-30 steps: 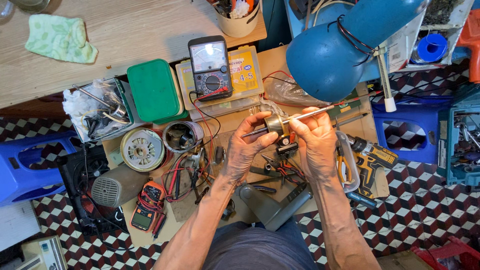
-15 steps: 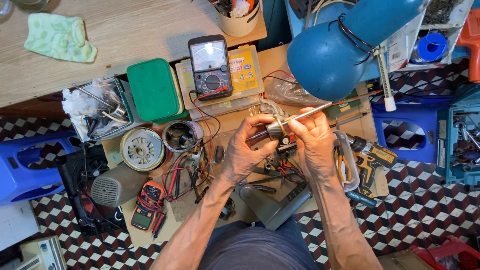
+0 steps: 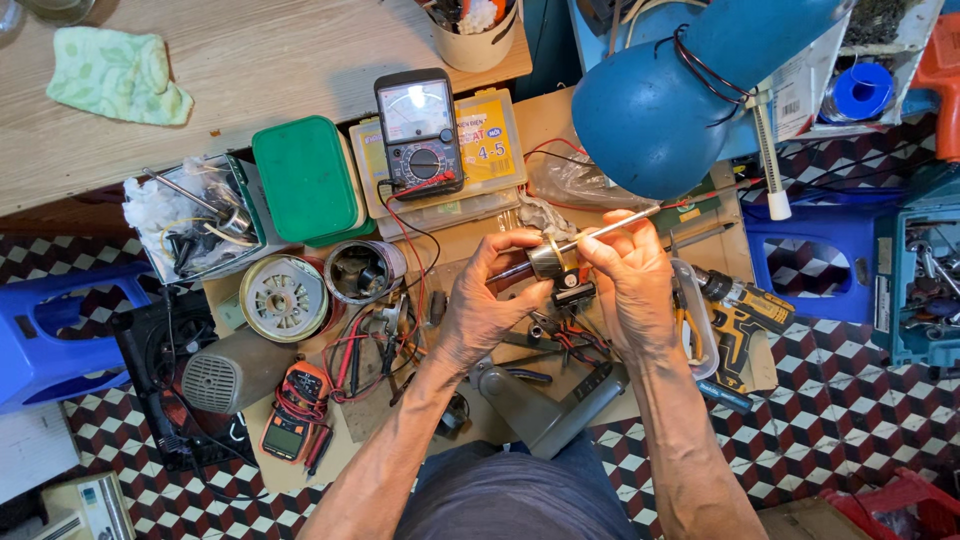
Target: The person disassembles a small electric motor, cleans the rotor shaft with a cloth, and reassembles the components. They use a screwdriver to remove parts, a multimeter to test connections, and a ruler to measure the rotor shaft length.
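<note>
My left hand [image 3: 482, 305] grips a small metal cylinder on a dark shaft [image 3: 548, 260], held over the cluttered low work board [image 3: 400, 420]. My right hand [image 3: 628, 278] pinches a thin silver rod-like tool [image 3: 612, 226] whose near end rests against the cylinder's right side. Both hands sit close together, thumbs almost touching the part. Pliers and small tools [image 3: 545, 345] lie just beneath them.
An analog multimeter [image 3: 419, 130] stands on a yellow parts box [image 3: 490, 140]; a green case [image 3: 306, 178], a round motor cover [image 3: 283, 297], a motor housing [image 3: 360, 270] and an orange meter [image 3: 290, 425] lie left. A blue lamp [image 3: 660, 110] hangs above; a yellow drill [image 3: 740, 305] lies right.
Both hands have shifted slightly with the cylinder, and the rod has tilted a little; nothing was let go or picked up.
</note>
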